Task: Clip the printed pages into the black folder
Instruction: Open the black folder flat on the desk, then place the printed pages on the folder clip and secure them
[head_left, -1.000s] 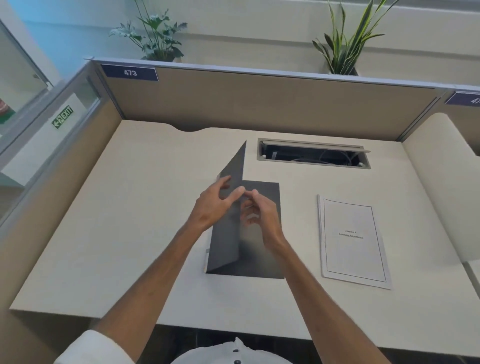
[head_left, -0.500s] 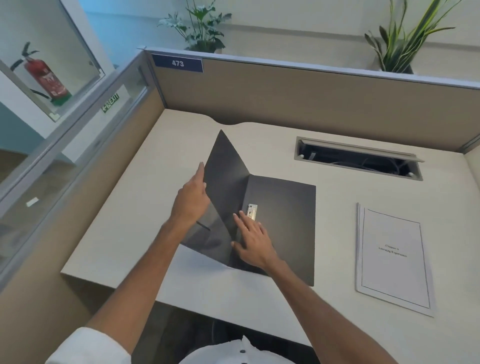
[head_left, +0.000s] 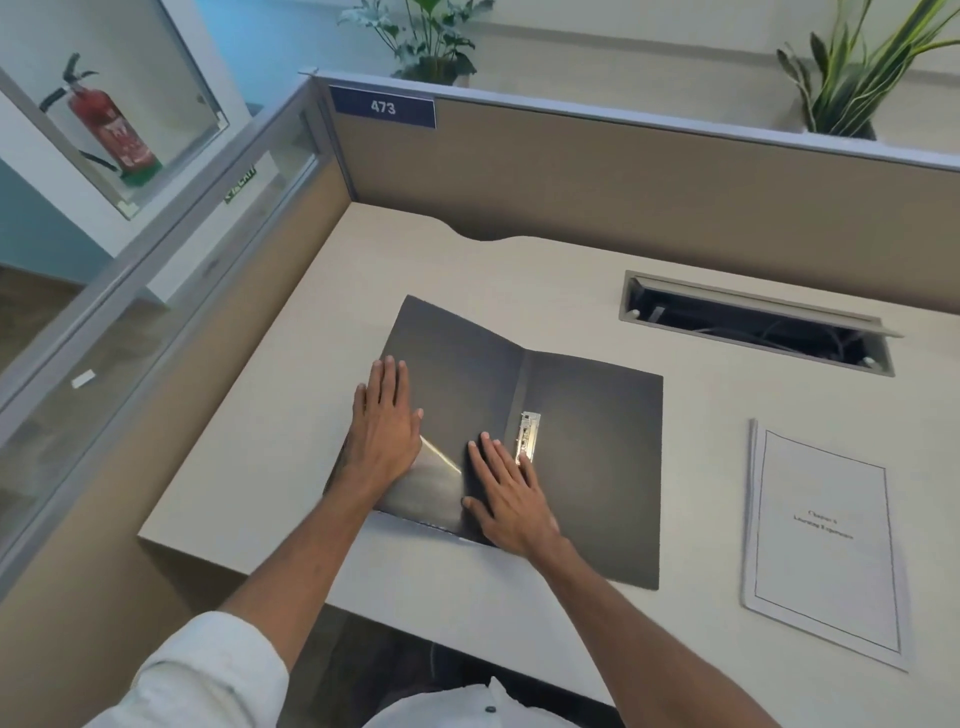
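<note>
The black folder (head_left: 587, 447) lies spread open and flat on the desk. A small metal clip (head_left: 529, 435) sits just right of its spine. My left hand (head_left: 384, 426) rests flat, fingers apart, on the left cover. My right hand (head_left: 511, 496) presses flat near the spine, fingertips beside the clip. The printed pages (head_left: 823, 540), a white stack with a framed title page, lie on the desk to the right of the folder, touched by neither hand.
The beige desk (head_left: 291, 457) is bounded by tan partition walls at the back and left. A cable slot (head_left: 753, 325) with an open lid is sunk into the desk behind the folder. Plants stand behind the partition.
The folder's left cover went from standing upright to lying flat under my left hand. My right hand moved onto the spine area. The view shifted left.
</note>
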